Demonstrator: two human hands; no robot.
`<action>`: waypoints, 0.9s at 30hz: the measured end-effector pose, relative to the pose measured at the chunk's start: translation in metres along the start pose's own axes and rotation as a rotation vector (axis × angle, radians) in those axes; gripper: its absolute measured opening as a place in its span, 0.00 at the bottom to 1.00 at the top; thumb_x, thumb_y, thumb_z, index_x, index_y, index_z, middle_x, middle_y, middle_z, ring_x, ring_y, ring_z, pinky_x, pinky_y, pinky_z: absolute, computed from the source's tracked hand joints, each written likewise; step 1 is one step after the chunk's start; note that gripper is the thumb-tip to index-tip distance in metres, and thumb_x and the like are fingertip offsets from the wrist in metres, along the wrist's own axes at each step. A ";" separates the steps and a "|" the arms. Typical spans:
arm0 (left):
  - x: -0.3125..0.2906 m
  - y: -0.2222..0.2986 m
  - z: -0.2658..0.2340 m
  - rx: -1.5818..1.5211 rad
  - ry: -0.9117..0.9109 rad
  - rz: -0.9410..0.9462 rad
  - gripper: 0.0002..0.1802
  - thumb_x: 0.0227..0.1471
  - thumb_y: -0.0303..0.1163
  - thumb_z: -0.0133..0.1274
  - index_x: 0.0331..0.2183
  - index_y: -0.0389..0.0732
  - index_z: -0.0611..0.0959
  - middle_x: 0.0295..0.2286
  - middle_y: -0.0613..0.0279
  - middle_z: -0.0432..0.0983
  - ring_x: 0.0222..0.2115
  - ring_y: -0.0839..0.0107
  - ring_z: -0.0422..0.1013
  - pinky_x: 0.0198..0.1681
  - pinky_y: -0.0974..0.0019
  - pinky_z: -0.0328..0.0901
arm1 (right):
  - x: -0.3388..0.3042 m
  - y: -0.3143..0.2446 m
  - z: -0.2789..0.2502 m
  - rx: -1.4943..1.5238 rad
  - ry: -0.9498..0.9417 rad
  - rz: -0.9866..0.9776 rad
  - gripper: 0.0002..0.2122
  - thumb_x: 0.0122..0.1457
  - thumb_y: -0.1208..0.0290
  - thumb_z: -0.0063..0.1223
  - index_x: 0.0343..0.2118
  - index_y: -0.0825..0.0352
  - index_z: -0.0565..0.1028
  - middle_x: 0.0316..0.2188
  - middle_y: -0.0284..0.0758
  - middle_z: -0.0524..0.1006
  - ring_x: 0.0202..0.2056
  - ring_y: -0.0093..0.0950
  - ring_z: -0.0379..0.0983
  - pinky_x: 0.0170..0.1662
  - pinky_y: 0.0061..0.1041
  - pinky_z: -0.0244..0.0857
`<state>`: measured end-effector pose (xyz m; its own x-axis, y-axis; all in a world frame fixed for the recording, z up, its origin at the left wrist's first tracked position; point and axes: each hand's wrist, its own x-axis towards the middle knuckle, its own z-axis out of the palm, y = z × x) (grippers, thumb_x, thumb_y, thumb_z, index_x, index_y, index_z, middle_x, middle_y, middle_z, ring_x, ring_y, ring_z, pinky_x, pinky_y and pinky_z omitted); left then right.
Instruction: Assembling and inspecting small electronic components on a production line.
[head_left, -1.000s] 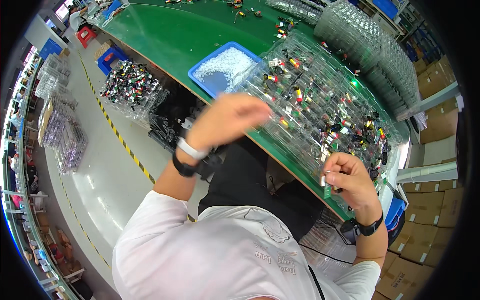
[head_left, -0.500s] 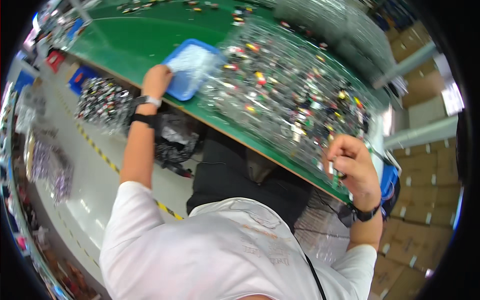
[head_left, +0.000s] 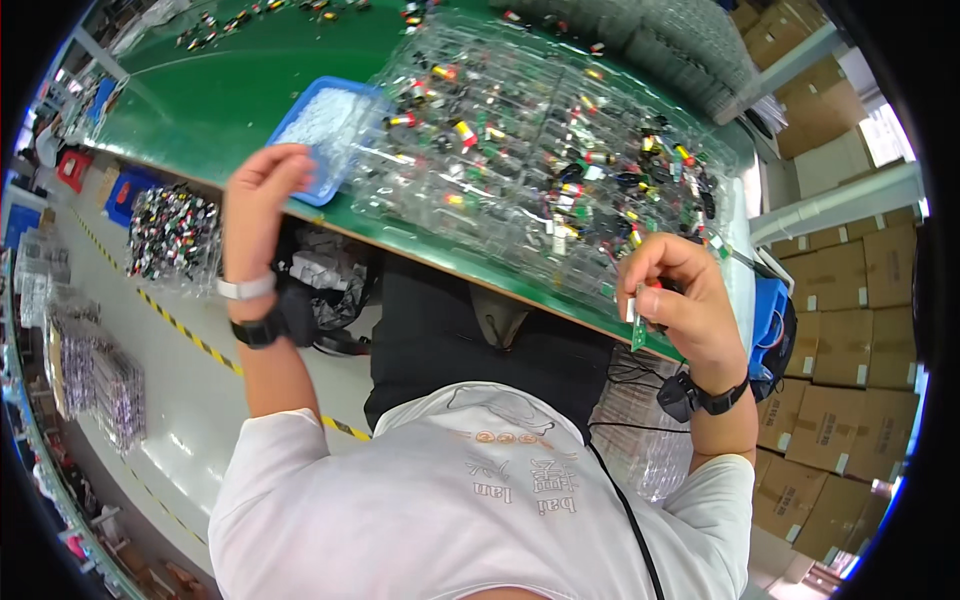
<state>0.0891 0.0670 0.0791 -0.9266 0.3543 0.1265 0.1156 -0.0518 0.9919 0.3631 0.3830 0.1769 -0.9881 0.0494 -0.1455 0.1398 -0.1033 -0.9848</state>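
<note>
My right hand (head_left: 690, 305) is closed in a pinch on a small green circuit board (head_left: 638, 332), with a white piece and something dark and red beside its fingers. It hovers over the front edge of the bench, near the right end of the clear plastic trays (head_left: 480, 195). Away to the left, my left hand (head_left: 258, 195) is raised beside a blue tray (head_left: 318, 197) of small white pieces. Its thumb and fingertips come together, slightly blurred; whatever is between them cannot be made out. Small boards, wires and red-yellow parts lie across the clear trays.
The green bench (head_left: 210, 110) carries scattered small parts along its far side. Stacked clear trays (head_left: 660, 60) stand at the back right. Cardboard boxes (head_left: 830, 350) are piled on the right. A bag of parts (head_left: 170, 235) sits below the bench at left.
My left hand has drawn back from the blue tray, toward me and to the left. My right hand has shifted slightly left, still pinching the circuit board. The view has swung a little.
</note>
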 end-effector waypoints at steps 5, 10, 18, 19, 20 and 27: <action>-0.066 0.017 0.084 -0.502 -0.565 -0.385 0.10 0.54 0.25 0.55 0.39 0.31 0.81 0.32 0.56 0.81 0.30 0.72 0.77 0.35 0.71 0.72 | 0.008 -0.009 0.020 -0.284 -0.056 -0.099 0.08 0.49 0.72 0.64 0.28 0.67 0.75 0.23 0.31 0.76 0.25 0.20 0.70 0.29 0.18 0.59; -0.080 0.018 0.119 -0.642 -0.706 -0.488 0.12 0.55 0.26 0.55 0.40 0.30 0.82 0.32 0.52 0.81 0.31 0.71 0.78 0.36 0.71 0.73 | 0.021 -0.007 0.036 -0.571 -0.293 -0.261 0.07 0.46 0.76 0.65 0.28 0.68 0.77 0.24 0.31 0.78 0.24 0.22 0.70 0.29 0.21 0.60; -0.083 0.018 0.124 -0.630 -0.751 -0.514 0.12 0.55 0.25 0.54 0.42 0.30 0.81 0.33 0.51 0.80 0.31 0.70 0.78 0.37 0.69 0.74 | 0.025 0.011 0.040 -0.734 -0.272 -0.381 0.07 0.47 0.75 0.64 0.28 0.66 0.78 0.22 0.32 0.75 0.24 0.28 0.70 0.29 0.25 0.62; -0.084 0.017 0.124 -0.647 -0.745 -0.520 0.13 0.55 0.25 0.54 0.42 0.30 0.81 0.33 0.51 0.80 0.31 0.70 0.78 0.37 0.69 0.74 | 0.025 0.011 0.040 -0.732 -0.272 -0.381 0.07 0.47 0.75 0.64 0.28 0.66 0.78 0.22 0.32 0.75 0.24 0.28 0.70 0.29 0.25 0.62; -0.083 0.017 0.124 -0.647 -0.744 -0.523 0.13 0.55 0.25 0.54 0.42 0.30 0.81 0.33 0.51 0.80 0.31 0.70 0.78 0.37 0.69 0.74 | 0.025 0.009 0.039 -0.767 -0.274 -0.365 0.07 0.47 0.75 0.64 0.29 0.66 0.78 0.22 0.32 0.75 0.24 0.28 0.70 0.29 0.25 0.62; -0.083 0.020 0.129 -0.571 -0.747 -0.532 0.11 0.55 0.25 0.54 0.40 0.30 0.81 0.32 0.52 0.80 0.31 0.71 0.78 0.37 0.70 0.74 | 0.025 0.011 0.037 -0.890 -0.295 -0.378 0.07 0.48 0.74 0.63 0.29 0.66 0.77 0.22 0.32 0.74 0.25 0.30 0.70 0.29 0.27 0.62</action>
<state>0.2144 0.1571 0.0889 -0.3336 0.9298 -0.1555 -0.6004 -0.0824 0.7954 0.3377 0.3459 0.1655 -0.9368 -0.3349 0.1014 -0.3083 0.6527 -0.6920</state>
